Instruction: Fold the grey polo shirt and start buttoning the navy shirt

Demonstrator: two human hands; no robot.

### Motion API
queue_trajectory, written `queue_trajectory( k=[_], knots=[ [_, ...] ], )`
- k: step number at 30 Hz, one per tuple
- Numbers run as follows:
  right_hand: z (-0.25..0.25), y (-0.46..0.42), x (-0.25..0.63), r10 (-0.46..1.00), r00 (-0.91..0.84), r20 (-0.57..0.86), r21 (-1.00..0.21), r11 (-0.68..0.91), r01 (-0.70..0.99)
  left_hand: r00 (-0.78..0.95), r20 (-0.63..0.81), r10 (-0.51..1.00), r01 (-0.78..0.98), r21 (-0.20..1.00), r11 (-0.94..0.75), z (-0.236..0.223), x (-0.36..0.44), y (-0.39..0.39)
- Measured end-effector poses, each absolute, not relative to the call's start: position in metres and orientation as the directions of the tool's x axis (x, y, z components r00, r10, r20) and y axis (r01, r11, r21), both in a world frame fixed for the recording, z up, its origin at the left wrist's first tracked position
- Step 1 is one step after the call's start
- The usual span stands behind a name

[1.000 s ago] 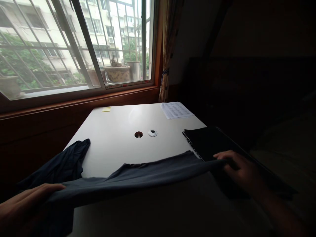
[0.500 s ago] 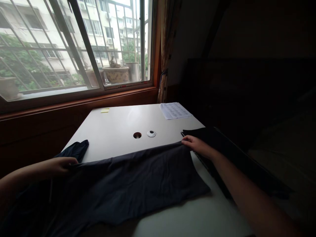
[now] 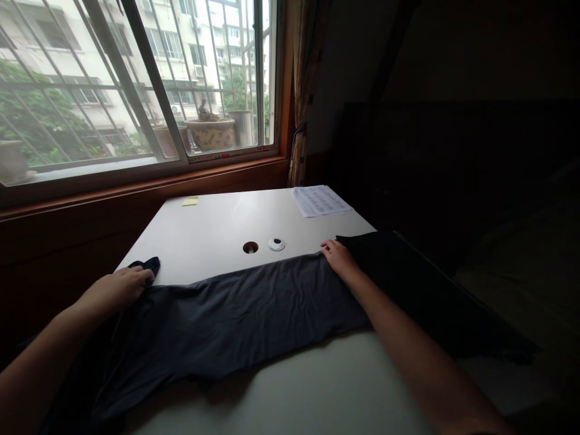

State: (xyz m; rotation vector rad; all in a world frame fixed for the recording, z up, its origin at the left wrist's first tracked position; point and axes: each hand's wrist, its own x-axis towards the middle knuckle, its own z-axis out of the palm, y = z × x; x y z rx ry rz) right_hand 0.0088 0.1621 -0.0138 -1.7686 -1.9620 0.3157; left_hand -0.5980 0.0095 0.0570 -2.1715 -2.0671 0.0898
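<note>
A dark grey-blue garment lies stretched across the near half of the white table, with wrinkles along its length. My left hand has its fingers closed on the garment's far left corner, beside a bunched dark blue part. At the right end of the far edge, my right hand pinches the cloth between thumb and fingers. Under and beyond my right forearm lies a black cloth, spread over the table's right edge. The garment's near left part hangs in shadow, and its outline there is hard to make out.
A round hole and a white round cover sit mid-table. Printed papers lie at the far right corner, a yellow sticky note at the far left. Behind stand a barred window and a tied curtain.
The garment has been lowered flatter onto the table and shifted away from me. My left hand has moved forward and slightly right; my right hand has moved slightly left and forward.
</note>
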Motion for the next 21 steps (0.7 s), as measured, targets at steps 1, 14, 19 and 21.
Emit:
queue_trajectory(
  k=[1,14,19,21],
  knots=[
    [-0.015,0.16,0.008,0.977,-0.049,0.21,-0.462,0.143,0.875,0.119,0.047,0.992,0.982,-0.154,-0.11,0.057,-0.593,0.008],
    [-0.019,0.159,0.006,0.982,-0.02,0.185,-0.428,0.099,0.899,0.494,0.213,0.843,0.858,0.04,-0.513,-0.002,-0.481,0.034],
    [-0.018,0.163,0.002,0.982,-0.067,0.176,-0.417,0.136,0.899,0.411,0.178,0.894,0.906,0.033,-0.423,-0.027,-0.475,0.033],
    [-0.017,0.165,0.003,0.98,-0.105,0.17,-0.402,0.166,0.9,0.374,0.169,0.912,0.922,0.036,-0.385,-0.031,-0.476,0.031]
  ],
)
